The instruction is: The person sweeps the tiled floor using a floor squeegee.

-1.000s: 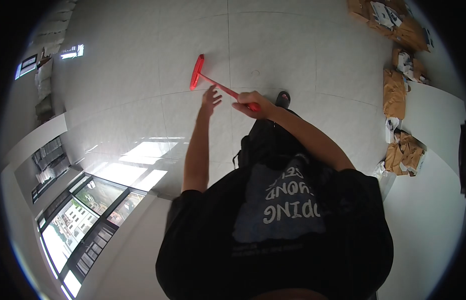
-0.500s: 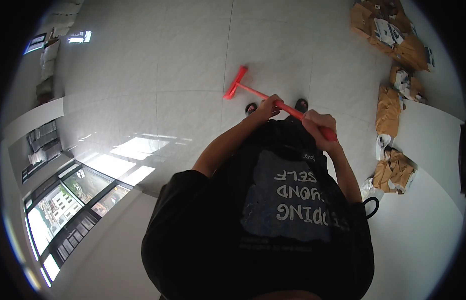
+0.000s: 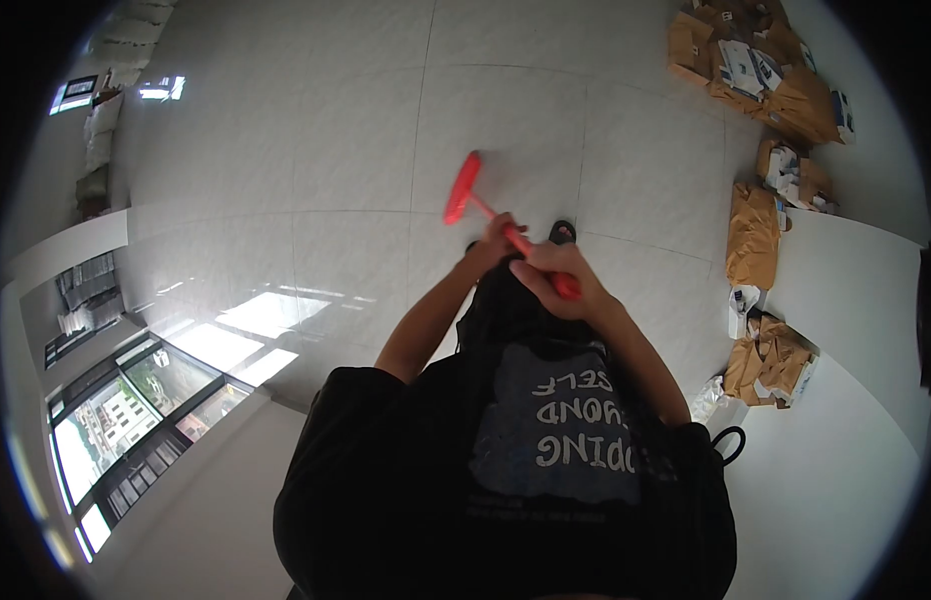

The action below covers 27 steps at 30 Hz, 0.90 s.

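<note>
A red broom point(image 3: 462, 188) slants from my body toward the floor ahead, its wide head low in front of me and a little to the left. My left hand point(image 3: 502, 234) is closed around the handle on the side nearer the head. Close behind it, my right hand point(image 3: 560, 268) wraps the thick red grip, whose end point(image 3: 567, 287) sticks out past my fingers. Whether the bristles touch the floor, I cannot tell. One dark sandal point(image 3: 563, 232) shows beyond my right hand; the other foot is mostly hidden behind my left arm.
Grey tiles cover the floor point(image 3: 356, 140). Along the right wall lie brown paper bags point(image 3: 754, 235) and a larger heap of cartons and paper point(image 3: 751, 70). A window point(image 3: 116, 420) stands at the lower left, throwing bright patches on the floor. White sacks point(image 3: 104, 120) line the far left.
Both hands have moved left with the broom, and its handle looks shorter and steeper from here. The broom head has shifted slightly left and nearer. The bags have shifted left in view.
</note>
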{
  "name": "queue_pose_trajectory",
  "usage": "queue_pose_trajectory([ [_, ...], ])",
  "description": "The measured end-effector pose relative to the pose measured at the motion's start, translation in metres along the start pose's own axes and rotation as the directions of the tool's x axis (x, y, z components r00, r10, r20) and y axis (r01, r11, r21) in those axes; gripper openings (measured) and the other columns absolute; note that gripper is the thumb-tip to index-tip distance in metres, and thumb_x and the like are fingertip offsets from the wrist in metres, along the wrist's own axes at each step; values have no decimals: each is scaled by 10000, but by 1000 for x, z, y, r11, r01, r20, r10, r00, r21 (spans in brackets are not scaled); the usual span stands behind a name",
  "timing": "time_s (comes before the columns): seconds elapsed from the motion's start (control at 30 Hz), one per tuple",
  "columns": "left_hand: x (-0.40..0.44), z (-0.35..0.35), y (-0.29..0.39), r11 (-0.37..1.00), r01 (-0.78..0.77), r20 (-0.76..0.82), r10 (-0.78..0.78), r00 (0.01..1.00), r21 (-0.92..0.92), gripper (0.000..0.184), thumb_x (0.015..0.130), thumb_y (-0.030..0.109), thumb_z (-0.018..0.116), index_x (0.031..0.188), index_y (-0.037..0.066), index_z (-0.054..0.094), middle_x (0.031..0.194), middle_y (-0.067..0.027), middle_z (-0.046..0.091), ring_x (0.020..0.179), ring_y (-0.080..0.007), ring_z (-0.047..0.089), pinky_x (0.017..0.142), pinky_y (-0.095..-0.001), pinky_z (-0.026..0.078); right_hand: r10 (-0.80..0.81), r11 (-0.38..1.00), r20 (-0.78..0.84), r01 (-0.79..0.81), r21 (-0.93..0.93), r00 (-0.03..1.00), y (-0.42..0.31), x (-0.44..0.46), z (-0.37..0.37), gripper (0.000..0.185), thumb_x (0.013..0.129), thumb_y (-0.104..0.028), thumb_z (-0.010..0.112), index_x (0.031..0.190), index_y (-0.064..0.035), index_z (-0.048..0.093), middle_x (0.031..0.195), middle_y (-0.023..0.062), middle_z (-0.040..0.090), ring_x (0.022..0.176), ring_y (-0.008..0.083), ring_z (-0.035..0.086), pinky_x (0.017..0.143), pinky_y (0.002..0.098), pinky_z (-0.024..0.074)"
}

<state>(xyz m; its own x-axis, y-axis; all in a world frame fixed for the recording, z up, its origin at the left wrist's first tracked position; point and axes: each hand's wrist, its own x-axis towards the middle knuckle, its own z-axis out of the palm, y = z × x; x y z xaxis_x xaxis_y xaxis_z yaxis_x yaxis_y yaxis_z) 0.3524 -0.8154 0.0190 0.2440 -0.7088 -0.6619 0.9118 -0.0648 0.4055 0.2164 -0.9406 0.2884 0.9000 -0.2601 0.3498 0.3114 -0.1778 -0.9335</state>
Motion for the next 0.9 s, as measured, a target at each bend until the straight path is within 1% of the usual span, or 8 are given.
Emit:
queue_pose_trajectory([
  [0.13,-27,112,-35,992,129,80,-128,989,-4,278,802,346,585,939,113,523,1100,-114,605,928,-281,589,858,-463,457,93,962,156,-48,-270,983,-76,-7,-47,359,780,-88,692,546,-54,421,532,105,474,475,272,494,475,367,357],
  [0.3,-55,180,-33,973,230,187,-227,956,8,324,806,333,585,1016,107,487,1139,-103,594,997,-243,561,855,-413,438,-37,955,255,109,-274,966,-110,-1,-46,369,723,-111,720,522,-85,412,467,63,438,436,250,476,438,367,342],
  [0.33,-57,181,-29,969,241,164,-229,959,-54,214,796,261,604,978,166,541,1054,-76,627,908,-237,612,780,-354,478,-86,953,268,158,-259,959,-112,3,-41,368,710,-107,723,518,-91,409,456,55,427,430,244,474,433,365,341],
  [0.5,-71,162,-12,989,141,150,-135,980,-33,309,804,279,606,1058,115,542,1020,-87,630,873,-224,626,794,-347,488,-151,955,243,205,-214,958,-108,5,-20,379,696,-58,726,529,-103,389,487,42,413,433,226,449,432,350,333],
  [0.73,-71,102,14,986,-88,-185,114,976,141,366,813,341,609,1049,83,504,1045,-149,627,882,-268,624,789,-401,496,-137,983,138,152,-104,981,-78,-4,-21,377,737,2,710,558,-91,391,535,52,418,493,257,455,478,367,343],
  [0.83,-34,50,8,989,-68,-215,95,972,130,287,838,347,554,1002,117,508,1055,-161,624,902,-291,625,803,-418,510,9,998,88,-4,-55,996,-25,-23,-25,351,813,-31,680,593,-40,407,560,89,419,517,277,432,511,366,343],
  [0.87,-19,40,4,910,-159,-179,242,954,383,257,847,329,528,986,115,511,1072,-165,623,879,-289,630,776,-392,525,67,998,64,-68,9,996,-6,-28,-29,349,829,-41,672,601,-34,408,556,92,415,508,269,409,509,359,336],
  [0.9,-15,35,-1,907,-163,-176,247,953,389,257,847,329,528,986,115,511,1072,-165,623,879,-289,630,776,-392,525,125,989,43,-128,78,991,6,-33,-34,348,845,-51,664,609,-28,409,553,94,411,499,261,385,507,352,329],
])
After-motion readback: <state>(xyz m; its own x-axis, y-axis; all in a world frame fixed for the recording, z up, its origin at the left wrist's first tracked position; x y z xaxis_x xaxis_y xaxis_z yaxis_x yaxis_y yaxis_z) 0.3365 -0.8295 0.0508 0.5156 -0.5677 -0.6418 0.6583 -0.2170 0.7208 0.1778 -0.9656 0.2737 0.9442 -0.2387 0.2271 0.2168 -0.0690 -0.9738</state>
